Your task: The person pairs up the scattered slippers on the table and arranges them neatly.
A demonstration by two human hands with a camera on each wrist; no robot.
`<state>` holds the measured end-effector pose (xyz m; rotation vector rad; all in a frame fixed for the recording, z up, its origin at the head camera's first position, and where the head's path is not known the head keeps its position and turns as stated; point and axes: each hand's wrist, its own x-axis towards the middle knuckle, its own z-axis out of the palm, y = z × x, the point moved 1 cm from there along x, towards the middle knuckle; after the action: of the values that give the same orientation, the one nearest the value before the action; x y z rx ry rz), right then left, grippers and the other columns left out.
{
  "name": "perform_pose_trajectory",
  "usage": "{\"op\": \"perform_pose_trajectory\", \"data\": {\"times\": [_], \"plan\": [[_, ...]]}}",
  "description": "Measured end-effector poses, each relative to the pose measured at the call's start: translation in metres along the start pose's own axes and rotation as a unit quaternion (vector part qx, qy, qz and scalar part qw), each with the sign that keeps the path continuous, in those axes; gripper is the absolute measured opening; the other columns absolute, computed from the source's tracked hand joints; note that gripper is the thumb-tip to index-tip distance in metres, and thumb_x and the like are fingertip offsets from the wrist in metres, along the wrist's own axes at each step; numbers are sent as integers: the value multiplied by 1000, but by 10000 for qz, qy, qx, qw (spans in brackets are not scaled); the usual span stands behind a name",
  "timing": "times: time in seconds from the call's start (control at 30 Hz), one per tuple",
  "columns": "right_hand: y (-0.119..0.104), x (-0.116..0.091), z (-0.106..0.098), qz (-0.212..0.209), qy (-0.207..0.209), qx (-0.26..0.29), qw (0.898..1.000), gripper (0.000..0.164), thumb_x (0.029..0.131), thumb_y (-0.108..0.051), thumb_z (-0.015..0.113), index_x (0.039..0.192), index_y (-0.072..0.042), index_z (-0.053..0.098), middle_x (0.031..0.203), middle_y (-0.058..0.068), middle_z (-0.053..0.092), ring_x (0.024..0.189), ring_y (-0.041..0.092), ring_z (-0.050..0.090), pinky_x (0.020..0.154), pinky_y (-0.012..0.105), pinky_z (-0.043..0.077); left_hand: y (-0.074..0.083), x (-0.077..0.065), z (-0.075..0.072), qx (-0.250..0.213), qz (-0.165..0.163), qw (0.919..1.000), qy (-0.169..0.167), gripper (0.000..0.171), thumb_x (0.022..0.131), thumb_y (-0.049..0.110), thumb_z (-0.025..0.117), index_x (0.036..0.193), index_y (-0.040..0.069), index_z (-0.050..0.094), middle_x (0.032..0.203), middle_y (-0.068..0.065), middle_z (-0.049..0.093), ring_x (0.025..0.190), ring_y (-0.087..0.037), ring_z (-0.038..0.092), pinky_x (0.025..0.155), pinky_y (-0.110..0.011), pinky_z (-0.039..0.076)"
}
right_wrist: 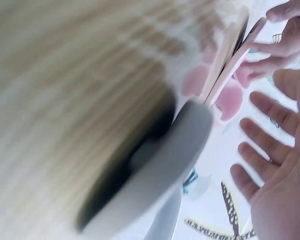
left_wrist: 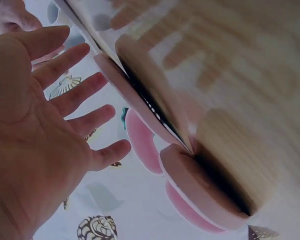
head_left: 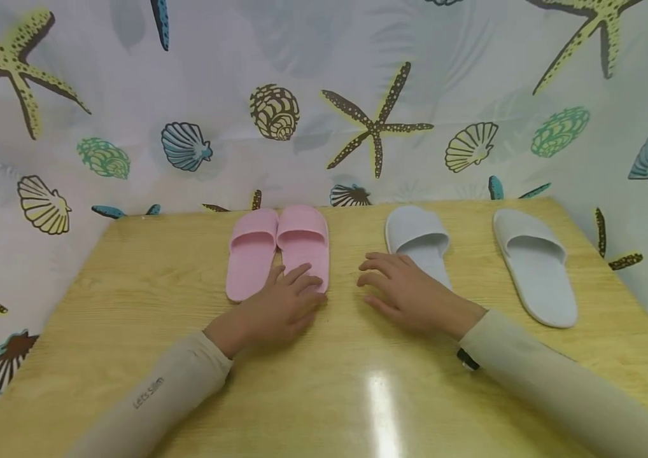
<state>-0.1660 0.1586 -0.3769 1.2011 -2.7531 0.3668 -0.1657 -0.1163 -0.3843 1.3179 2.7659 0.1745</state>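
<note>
Two pink slippers (head_left: 251,267) stand side by side at the back of the wooden table, toes toward the wall. My left hand (head_left: 278,308) hovers at the heel of the right-hand pink slipper (head_left: 303,219), covering part of it. Its fingers are spread and hold nothing, as the left wrist view confirms. To the right, a white slipper (head_left: 415,221) lies partly hidden behind my right hand (head_left: 410,296). Those fingers are loosely bent with nothing in them; in the right wrist view they stay apart from the slipper. Farther right lies a second white slipper (head_left: 547,292), slightly angled.
A pale cloth (head_left: 301,51) printed with starfish and shells hangs behind the wooden table (head_left: 324,407) and along both sides. A bright light reflection shows on the tabletop near the front. A small dark object (head_left: 467,360) sits at the right sleeve's cuff.
</note>
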Motion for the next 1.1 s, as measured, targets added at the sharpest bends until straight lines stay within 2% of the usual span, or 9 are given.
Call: {"op": "perform_pose_trajectory", "data": {"times": [0.13,0.23,0.37,0.53,0.63,0.77,0.87,1.03,1.1], "plan": [[7,-16,-4,-103,143,96,9998,26,100,-31,58,122,-17,62,137,6,57,141,28,43,112,50,36,7,1,3,-68,79,9998,-139,34,102,32,52,135,23,57,151,-7,46,151,-36,25,114,-69,22],[16,-27,-8,-80,324,110,9994,26,99,-30,60,122,-17,63,136,5,58,139,27,44,110,49,38,9,4,3,-49,116,9999,-68,36,103,33,52,137,24,56,152,-6,45,151,-33,25,115,-67,23],[28,-40,-13,-208,530,-169,9982,26,97,-26,63,121,-16,64,133,5,60,134,27,49,108,49,39,14,12,2,-27,285,9996,22,38,103,32,51,140,22,54,153,-7,44,150,-33,27,116,-63,25],[49,-56,-23,-238,862,-155,9959,25,94,-18,67,118,-14,66,130,5,60,126,25,52,104,47,39,23,32,5,-116,402,9991,104,40,104,33,49,142,22,51,154,-6,42,150,-32,29,117,-57,28],[65,-65,-30,-189,1072,-54,9940,24,92,-12,68,116,-11,66,127,6,60,123,26,53,100,47,39,30,47,8,93,383,9990,228,39,104,33,49,142,24,51,153,-5,43,147,-30,34,114,-53,33],[90,-80,-37,-136,1285,-266,9913,25,89,-7,70,113,-8,67,123,10,61,120,30,54,99,49,39,41,67,10,425,272,9979,403,38,104,33,47,141,25,52,151,-4,45,142,-26,41,111,-49,38],[111,-94,-43,177,1365,-397,9897,25,89,-7,70,114,-4,66,122,14,61,120,34,53,99,53,38,48,82,10,401,57,9981,466,38,105,33,45,141,23,51,150,-4,46,140,-23,44,108,-45,41],[144,-109,-48,1294,1237,-274,9835,26,101,-18,58,123,-4,62,131,20,56,124,43,48,101,61,34,55,107,7,394,-478,9966,536,40,106,35,41,141,20,52,142,-3,51,130,-23,52,104,-44,45],[154,-113,-50,1608,1229,-310,9788,28,103,-21,53,125,-4,61,132,23,55,124,46,47,101,63,33,58,118,5,457,-622,9950,634,40,106,35,41,140,19,53,138,-3,54,125,-24,54,102,-44,46]]}}
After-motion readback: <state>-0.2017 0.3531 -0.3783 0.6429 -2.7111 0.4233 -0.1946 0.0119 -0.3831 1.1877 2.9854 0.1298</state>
